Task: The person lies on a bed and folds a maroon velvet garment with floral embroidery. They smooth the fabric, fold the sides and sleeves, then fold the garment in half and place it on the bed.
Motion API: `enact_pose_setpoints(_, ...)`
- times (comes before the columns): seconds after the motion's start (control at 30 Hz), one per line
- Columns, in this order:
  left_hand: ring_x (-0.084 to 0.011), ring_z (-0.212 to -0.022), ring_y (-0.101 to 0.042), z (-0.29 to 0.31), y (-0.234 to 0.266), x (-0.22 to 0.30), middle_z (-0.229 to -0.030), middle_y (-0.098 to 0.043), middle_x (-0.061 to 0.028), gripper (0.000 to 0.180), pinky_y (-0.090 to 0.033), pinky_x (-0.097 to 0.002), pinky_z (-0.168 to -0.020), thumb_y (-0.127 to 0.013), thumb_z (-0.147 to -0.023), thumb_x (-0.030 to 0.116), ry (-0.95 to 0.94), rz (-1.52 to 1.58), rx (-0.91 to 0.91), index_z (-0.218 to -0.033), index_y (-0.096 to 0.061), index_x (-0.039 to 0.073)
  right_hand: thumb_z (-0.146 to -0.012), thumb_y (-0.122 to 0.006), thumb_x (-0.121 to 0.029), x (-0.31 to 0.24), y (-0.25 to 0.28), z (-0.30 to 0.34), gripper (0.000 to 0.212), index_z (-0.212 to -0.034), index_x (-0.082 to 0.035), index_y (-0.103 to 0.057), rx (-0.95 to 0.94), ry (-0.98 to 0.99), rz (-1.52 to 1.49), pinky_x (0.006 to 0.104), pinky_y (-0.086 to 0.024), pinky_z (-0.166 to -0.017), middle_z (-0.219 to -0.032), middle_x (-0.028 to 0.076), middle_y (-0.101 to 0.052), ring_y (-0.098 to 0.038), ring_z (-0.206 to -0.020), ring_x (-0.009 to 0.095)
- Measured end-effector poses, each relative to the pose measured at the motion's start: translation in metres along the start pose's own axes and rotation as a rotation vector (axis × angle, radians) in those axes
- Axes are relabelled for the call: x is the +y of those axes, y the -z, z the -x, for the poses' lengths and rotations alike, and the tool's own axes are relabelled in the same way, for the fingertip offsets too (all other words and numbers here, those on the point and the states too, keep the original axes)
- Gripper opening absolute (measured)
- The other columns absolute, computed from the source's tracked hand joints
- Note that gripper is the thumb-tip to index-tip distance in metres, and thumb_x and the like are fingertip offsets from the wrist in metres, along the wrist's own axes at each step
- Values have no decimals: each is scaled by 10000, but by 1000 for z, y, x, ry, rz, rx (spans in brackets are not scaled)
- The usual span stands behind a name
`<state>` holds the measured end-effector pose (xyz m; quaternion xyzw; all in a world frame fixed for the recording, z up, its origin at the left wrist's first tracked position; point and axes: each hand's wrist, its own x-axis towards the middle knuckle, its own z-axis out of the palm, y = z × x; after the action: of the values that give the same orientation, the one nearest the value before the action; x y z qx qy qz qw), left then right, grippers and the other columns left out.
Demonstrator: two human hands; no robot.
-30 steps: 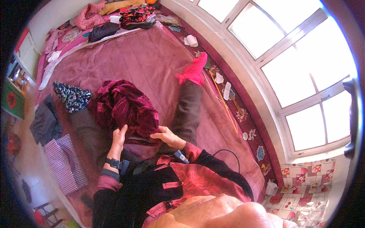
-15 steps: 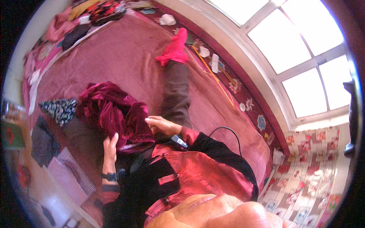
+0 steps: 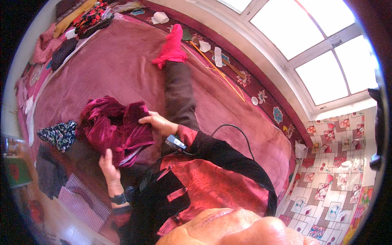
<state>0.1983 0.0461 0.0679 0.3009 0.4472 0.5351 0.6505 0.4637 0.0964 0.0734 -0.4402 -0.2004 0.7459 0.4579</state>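
Note:
A bunched dark magenta velvet cloth [image 3: 108,126], with a pale strip along its near edge, lies over my bent left leg. My right hand [image 3: 163,123] is closed on its right side, with the thumb and fingers at the rim. At the near left edge my left hand [image 3: 109,169] holds the velvet, its fingers pointing up; part of the grip is hidden by folds. A dark floral cloth [image 3: 59,135] lies just left of the velvet. My right leg stretches ahead, ending in a bright pink sock [image 3: 172,47].
I sit on a pink-brown blanket [image 3: 122,57]. Heaped clothes [image 3: 87,22] lie at the far left, and a checked cloth [image 3: 83,202] is near my left arm. A yellow stick [image 3: 222,75] and small white items lie by the windows. A black cable [image 3: 241,130] loops beside my right arm.
My right hand has lifted its side of the velvet a little, opening out the folds. The left hand has shifted left and down in view. The whole view has turned slightly.

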Motion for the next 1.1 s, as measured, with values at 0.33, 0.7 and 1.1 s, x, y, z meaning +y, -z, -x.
enact_pose_setpoints(0.33, -269, -1153, -562, -5, 17, -28, -1308, -552, -193, 488, -447, -365, -972, -628, -942, 239, -49, -1149, 44, -1353, -498, 10, -749, -726, -72, 5, 8, 26, 426, -1164, -40, -641, -364, 149, 787, 343, -510, -900, -1055, 39, -708, -634, -986, 153)
enact_pose_setpoints(0.7, -238, -1242, -478, -24, -38, -20, -1362, -518, -115, 741, -328, -368, -1089, -620, -921, 480, 52, -383, -342, -1416, -425, -37, -705, -737, -280, 41, 3, 19, 486, -1101, -27, -609, -387, 335, 1120, 461, -497, -837, -970, 220, -679, -648, -973, 386)
enact_pose_setpoints(1.1, -245, -1186, -525, -9, -44, -6, -1274, -565, -137, 675, -351, -378, -1085, -750, -816, 172, -214, -773, -427, -1386, -443, -17, -708, -743, -285, 52, 0, 14, 503, -1126, -27, -635, -394, 262, 1179, 449, -512, -821, -964, 220, -691, -669, -948, 358)
